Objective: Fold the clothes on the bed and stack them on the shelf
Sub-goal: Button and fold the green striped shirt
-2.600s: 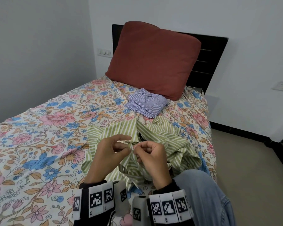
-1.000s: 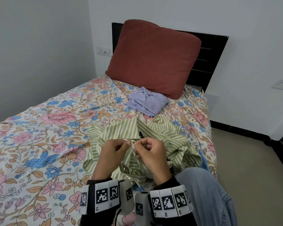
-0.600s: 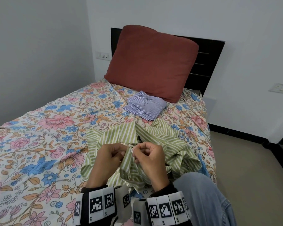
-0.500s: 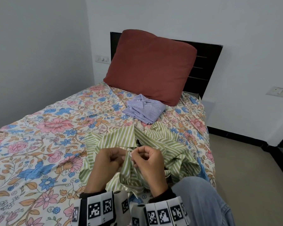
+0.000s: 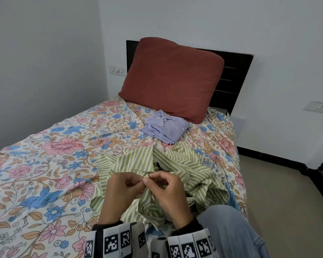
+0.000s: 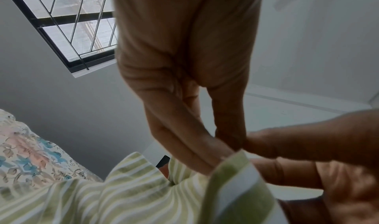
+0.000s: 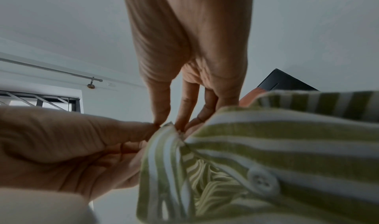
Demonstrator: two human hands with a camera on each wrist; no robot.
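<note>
I read no writing anywhere. My left hand [image 5: 119, 190] and right hand [image 5: 168, 192] pinch the green shirt [image 5: 185, 170] on the bed [image 5: 45, 164]; blue shirt [image 5: 164, 127] lies folded by the pillow [image 5: 172, 79].

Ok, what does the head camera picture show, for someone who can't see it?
Two hands, the left hand and the right hand, pinch a crumpled green striped shirt on a flowery bed. A folded blue striped shirt lies before a red pillow.
</note>
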